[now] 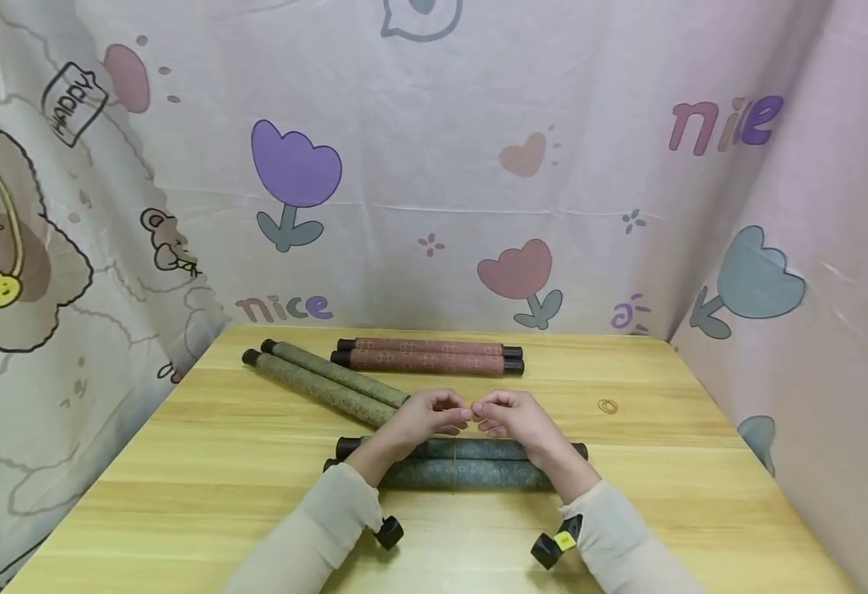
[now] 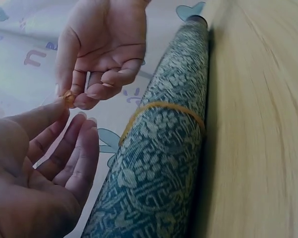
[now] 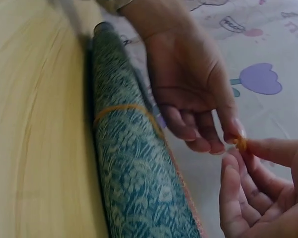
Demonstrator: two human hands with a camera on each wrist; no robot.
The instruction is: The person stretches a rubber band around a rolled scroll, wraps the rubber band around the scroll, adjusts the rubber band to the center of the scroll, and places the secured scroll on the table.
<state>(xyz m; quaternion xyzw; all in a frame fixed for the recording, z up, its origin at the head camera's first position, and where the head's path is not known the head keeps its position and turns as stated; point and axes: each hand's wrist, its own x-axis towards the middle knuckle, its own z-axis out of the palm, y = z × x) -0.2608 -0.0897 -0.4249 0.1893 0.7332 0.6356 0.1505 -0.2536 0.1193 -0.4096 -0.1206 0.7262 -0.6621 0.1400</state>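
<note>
My left hand (image 1: 415,419) and right hand (image 1: 525,422) meet above a blue patterned scroll (image 1: 486,473). Thumb and fingertips of both pinch a small bunched orange rubber band (image 2: 69,99), which also shows in the right wrist view. The scroll is rolled from both ends into two parallel rolls with black end knobs. Another rubber band (image 3: 120,107) circles its middle. Both wrist views show the woven floral pattern up close. In the head view my forearms and hands cover parts of the scroll.
A green scroll (image 1: 330,386) lies slanted behind my left hand. Farther back, a dark red scroll (image 1: 426,360) lies crosswise on the wooden table (image 1: 204,462). Loose rubber bands (image 1: 608,406) rest at the right. Printed curtains (image 1: 404,165) enclose the back and sides.
</note>
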